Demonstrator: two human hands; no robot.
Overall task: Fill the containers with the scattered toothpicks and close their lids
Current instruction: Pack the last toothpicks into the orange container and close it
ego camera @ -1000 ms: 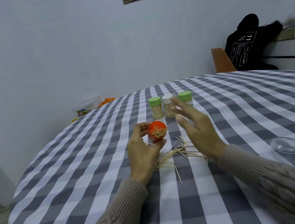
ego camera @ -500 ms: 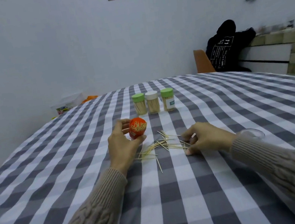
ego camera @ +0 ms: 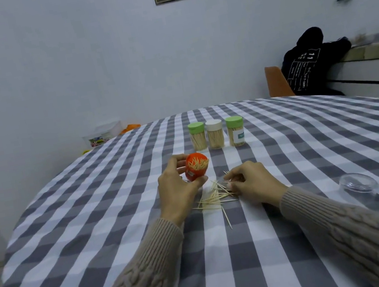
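The right hand (ego camera: pixel 253 181) has dropped onto the scattered wooden toothpicks (ego camera: pixel 214 196), fingers curled pinching some; left hand (ego camera: pixel 178 187) grips the tilted orange plastic container (ego camera: pixel 195 170), ready for refilling.

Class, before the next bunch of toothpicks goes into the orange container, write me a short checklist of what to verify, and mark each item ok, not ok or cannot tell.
1. Orange container lid off, mouth clear: ok.
2. Left hand has a firm grip on it: ok.
3. Right hand is on the loose toothpicks: ok.
4. Toothpicks actually pinched: cannot tell, fingers hide them.
5. Clear lid within reach on the table: ok.
6. Room left inside the container: cannot tell.
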